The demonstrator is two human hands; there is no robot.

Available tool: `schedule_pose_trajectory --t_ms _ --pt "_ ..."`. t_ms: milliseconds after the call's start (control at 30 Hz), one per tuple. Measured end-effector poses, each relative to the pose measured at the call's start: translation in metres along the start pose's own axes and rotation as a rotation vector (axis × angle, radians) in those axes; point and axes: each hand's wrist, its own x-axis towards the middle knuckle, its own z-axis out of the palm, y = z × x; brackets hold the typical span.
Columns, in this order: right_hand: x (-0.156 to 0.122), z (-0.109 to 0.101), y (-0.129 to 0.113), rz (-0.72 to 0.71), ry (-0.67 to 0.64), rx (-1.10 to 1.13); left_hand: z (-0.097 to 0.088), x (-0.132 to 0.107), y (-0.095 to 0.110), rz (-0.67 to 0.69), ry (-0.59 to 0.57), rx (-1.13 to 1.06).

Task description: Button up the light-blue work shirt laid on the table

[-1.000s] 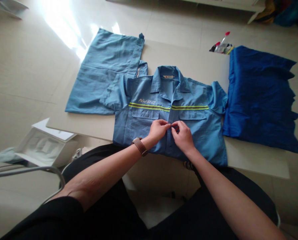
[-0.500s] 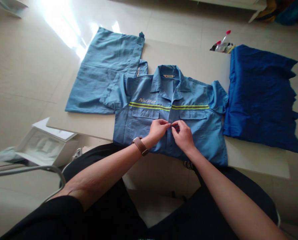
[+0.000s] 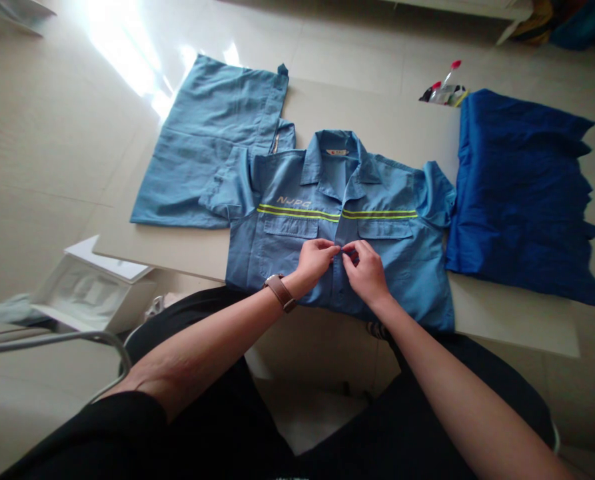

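A light blue work shirt (image 3: 287, 177) lies front up, collar away from me, with a yellow-edged stripe across the chest and two flapped pockets. On its front placket, just below the stripe, my left hand (image 3: 318, 260) and my right hand (image 3: 366, 267) meet. The left pinches the placket edge between thumb and fingers. Close beside it, the right pinches the same spot from the other side. Any button between the fingertips is too small to make out. A brown-strapped watch (image 3: 280, 292) is on my left wrist.
The shirt lies on a pale table (image 3: 367, 110). Folded light blue trousers (image 3: 212, 120) lie on the left, partly under a sleeve. Darker blue fabric (image 3: 522, 200) covers the right end. Red-capped bottles (image 3: 447, 83) stand beyond the table, and an open white box (image 3: 92, 290) sits lower left.
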Motion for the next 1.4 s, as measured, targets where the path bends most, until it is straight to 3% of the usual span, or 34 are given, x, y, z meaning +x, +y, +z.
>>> schedule_pose_trajectory --t_ms 1400 --pt "0.0007 -0.0004 -0.0016 -0.019 0.023 0.035 0.0014 -0.0038 0.0063 -0.029 0.049 -0.070"
